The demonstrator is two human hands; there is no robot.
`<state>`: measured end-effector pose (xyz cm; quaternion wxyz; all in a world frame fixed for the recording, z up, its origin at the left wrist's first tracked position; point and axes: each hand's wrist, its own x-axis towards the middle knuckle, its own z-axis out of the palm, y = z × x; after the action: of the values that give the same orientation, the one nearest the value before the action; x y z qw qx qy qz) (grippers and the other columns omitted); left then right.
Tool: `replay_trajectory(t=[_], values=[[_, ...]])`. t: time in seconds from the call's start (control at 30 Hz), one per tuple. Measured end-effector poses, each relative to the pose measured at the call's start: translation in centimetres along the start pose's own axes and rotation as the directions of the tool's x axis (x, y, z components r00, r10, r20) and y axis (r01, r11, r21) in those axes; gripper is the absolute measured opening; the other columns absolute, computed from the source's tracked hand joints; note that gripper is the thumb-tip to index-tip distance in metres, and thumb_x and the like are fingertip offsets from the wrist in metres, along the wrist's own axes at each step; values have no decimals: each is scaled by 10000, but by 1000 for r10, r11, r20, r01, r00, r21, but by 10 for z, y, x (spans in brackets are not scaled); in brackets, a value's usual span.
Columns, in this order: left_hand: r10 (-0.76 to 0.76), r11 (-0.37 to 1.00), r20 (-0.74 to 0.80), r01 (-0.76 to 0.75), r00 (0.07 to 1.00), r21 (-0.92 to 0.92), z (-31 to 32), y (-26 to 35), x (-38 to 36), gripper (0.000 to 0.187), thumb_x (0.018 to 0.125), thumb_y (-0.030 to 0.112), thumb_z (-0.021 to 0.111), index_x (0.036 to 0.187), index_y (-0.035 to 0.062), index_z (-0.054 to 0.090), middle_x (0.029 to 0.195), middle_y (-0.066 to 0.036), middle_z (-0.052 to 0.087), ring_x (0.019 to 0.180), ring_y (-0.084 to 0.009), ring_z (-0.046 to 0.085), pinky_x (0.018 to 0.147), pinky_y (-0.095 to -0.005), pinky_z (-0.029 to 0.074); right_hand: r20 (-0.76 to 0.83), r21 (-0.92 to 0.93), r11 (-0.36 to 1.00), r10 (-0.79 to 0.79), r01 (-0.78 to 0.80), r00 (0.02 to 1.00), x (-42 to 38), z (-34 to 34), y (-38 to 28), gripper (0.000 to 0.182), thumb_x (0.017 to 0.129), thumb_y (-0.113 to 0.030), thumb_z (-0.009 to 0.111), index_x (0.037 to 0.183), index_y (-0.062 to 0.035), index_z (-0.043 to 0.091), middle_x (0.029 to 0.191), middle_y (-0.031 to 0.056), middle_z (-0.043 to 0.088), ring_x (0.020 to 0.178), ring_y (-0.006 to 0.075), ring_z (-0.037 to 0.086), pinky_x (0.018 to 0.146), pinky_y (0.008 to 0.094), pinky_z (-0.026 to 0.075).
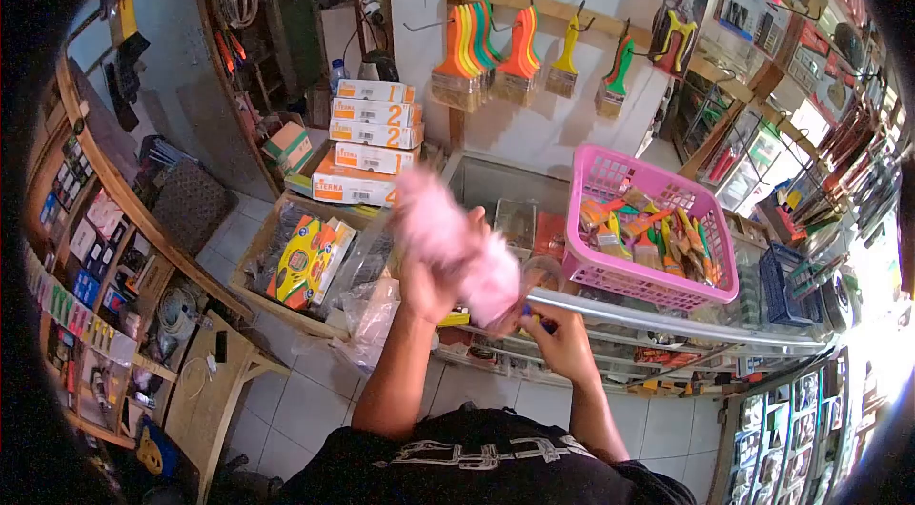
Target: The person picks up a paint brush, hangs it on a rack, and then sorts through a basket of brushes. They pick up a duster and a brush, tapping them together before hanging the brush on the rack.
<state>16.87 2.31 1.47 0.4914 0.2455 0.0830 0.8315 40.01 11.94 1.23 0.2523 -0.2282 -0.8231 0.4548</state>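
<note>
My left hand [428, 292] is wrapped around a pink cloth [453, 243], which is smeared by motion. To its right, my right hand [562, 341] pinches a small object with a blue part [526, 311] at the cloth's lower edge. Most of that object is hidden or blurred, so its kind does not show. Both hands are above the near edge of a glass display counter [620, 310]. Right of the cloth, a pink plastic basket [648, 291] stands on the counter, holding several paintbrushes [672, 243] with coloured handles.
Stacked boxes [376, 133] stand behind my left hand. Below them is an open carton [286, 305] with packaged goods and clear plastic. Paintbrushes [462, 52] hang from wall hooks. A dark blue basket [789, 286] sits at the right. A wooden bench [205, 381] stands at left.
</note>
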Motion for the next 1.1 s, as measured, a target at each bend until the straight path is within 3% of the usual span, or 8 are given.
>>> replay_trajectory(t=[0.1,0.2,0.3,0.5,0.73,0.87,1.0,1.1], values=[[113,988,-246,-83,963,128,13,-8,6,637,1091,520,421,1603,146,365,1568,-180,472,1392,-325,518,1202,-529,386,-20,36,997,-65,66,998,-2,2,8,206,949,-127,738,1039,55,701,835,155,663,776,220,595,753,380,511],[81,996,220,-70,972,-56,-1,-1,13,614,1117,511,369,1611,147,334,1603,-97,435,1412,-310,498,1194,-512,391,106,91,995,-39,29,994,-9,-4,5,224,978,-169,722,1024,50,714,760,116,628,707,156,547,656,356,471],[182,971,-312,-120,933,206,-3,-9,12,598,1109,478,418,1604,148,352,1585,-116,460,1416,-302,495,1192,-505,398,104,150,975,151,-166,983,-11,0,15,237,998,-198,704,1048,30,743,763,101,653,705,117,571,647,328,477],[49,953,-214,18,976,301,-14,0,13,566,1094,408,473,1537,58,430,1454,-122,597,1353,-265,558,1182,-462,423,72,210,974,69,-82,995,-6,-2,26,219,1045,-180,649,1012,27,714,666,-50,526,599,43,456,525,250,356],[-30,990,-164,52,986,131,20,-21,18,612,1062,508,519,1457,41,503,1406,-145,601,1243,-272,624,1054,-478,538,-35,76,987,-139,142,990,21,12,6,216,982,-174,717,1055,29,711,822,104,641,724,146,560,669,325,480],[34,994,195,-14,980,-106,-37,4,29,642,1069,581,438,1520,126,478,1353,-140,612,1205,-298,629,1031,-539,536,136,25,999,-27,24,990,9,-3,13,240,961,-203,728,1096,-6,746,879,208,704,767,301,649,757,391,522],[206,978,-330,-208,921,29,4,-2,24,646,1075,543,435,1560,118,425,1408,-151,596,1181,-303,650,1001,-479,566,-13,-16,991,-131,130,991,7,11,8,194,934,-133,748,1032,32,715,941,171,694,879,287,631,877,386,509],[267,953,-15,-262,963,151,-13,-20,25,635,1093,528,409,1521,63,464,1380,-119,637,1238,-270,630,1064,-449,522,36,-21,997,-80,80,996,16,7,-6,235,928,-155,756,1055,39,717,928,222,702,823,323,637,809,395,515]])
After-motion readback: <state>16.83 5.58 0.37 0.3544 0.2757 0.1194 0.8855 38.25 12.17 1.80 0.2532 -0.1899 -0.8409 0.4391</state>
